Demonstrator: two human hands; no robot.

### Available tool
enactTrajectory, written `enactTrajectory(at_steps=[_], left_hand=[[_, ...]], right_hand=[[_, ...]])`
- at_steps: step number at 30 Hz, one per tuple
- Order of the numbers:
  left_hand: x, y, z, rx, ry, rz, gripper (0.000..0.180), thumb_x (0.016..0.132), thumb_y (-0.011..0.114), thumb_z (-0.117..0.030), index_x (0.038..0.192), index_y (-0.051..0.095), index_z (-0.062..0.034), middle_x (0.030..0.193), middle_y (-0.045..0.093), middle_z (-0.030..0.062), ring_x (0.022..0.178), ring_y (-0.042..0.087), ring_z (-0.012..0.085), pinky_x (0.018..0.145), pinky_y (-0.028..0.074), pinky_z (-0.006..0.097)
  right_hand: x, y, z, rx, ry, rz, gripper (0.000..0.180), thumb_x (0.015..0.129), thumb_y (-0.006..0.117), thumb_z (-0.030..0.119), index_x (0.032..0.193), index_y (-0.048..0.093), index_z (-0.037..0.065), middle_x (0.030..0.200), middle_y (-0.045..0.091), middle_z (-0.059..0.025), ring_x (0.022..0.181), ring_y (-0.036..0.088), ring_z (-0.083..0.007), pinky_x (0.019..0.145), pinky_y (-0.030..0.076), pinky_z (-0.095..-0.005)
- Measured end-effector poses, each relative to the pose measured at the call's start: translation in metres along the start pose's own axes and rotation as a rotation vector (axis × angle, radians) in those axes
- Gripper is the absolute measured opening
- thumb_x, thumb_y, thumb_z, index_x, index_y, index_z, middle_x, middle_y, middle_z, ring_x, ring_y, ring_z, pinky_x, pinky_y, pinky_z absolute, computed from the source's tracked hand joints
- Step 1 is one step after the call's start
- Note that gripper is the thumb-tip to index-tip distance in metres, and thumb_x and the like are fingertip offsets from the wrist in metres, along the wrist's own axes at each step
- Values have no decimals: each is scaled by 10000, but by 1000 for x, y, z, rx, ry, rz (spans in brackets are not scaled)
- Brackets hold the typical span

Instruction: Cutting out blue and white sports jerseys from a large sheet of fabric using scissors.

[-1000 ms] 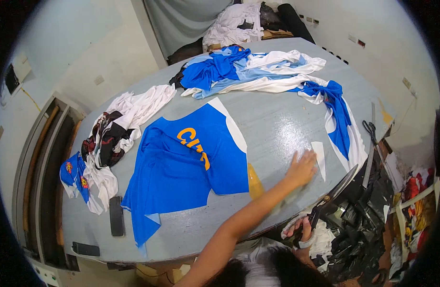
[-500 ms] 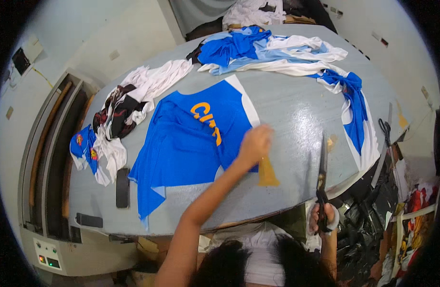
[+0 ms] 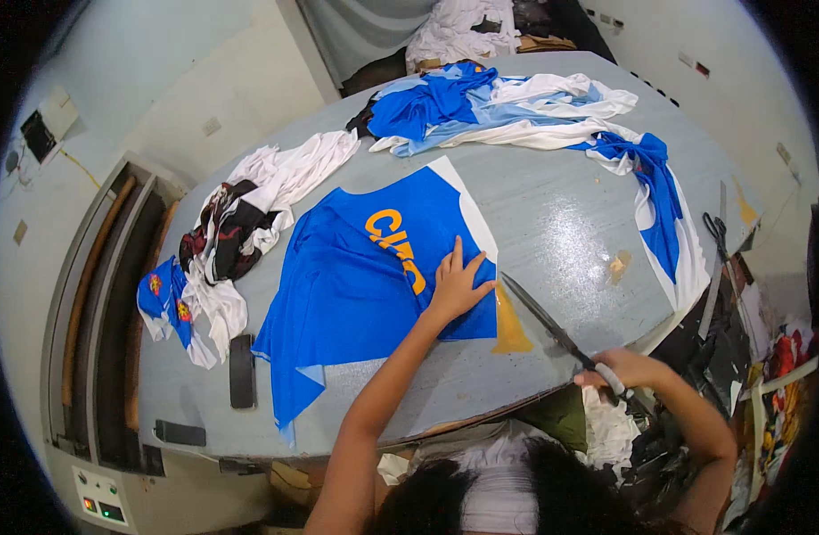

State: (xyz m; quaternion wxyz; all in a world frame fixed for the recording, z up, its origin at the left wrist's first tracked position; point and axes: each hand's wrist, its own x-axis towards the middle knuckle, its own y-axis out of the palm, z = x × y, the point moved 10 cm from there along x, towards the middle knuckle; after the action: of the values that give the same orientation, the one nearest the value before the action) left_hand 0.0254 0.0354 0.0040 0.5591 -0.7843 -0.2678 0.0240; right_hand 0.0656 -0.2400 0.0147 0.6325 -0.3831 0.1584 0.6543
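Our left hand lies open, flat on the blue jersey. Our right hand grips long scissors, blades beside the jersey's edge; cutting likely needs alignment first.

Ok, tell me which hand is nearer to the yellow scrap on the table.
Left. The left hand lies flat on the blue shirt, just left of the yellow scrap. The right hand is farther off at the table's near edge, holding scissors.
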Motion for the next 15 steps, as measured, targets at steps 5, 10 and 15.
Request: enactTrajectory(at_steps=[5,10,15], left_hand=[[9,-8,-7,62,-3,16,787,622,654,-552,1265,445,-149,1417,172,208,1200,295,361,937,248,472],[4,-13,-6,112,30,-76,938,640,584,-636,1300,353,-11,1394,251,191,1271,259,290,1016,144,506],[2,-7,3,112,-17,-12,1009,653,541,-688,1311,299,37,1391,258,186,1323,180,263,1048,98,493]], right_hand=[[12,-43,2,25,30,-178,570,719,673,489,828,542,-55,635,579,-86,552,602,-143,485,469,-258],[28,-52,16,-42,-36,-150,533,719,686,461,831,513,-30,598,530,-52,505,561,-127,462,479,-264],[37,-59,21,-212,-34,-115,563,740,628,528,820,510,-17,575,507,-40,496,559,-133,446,444,-256]])
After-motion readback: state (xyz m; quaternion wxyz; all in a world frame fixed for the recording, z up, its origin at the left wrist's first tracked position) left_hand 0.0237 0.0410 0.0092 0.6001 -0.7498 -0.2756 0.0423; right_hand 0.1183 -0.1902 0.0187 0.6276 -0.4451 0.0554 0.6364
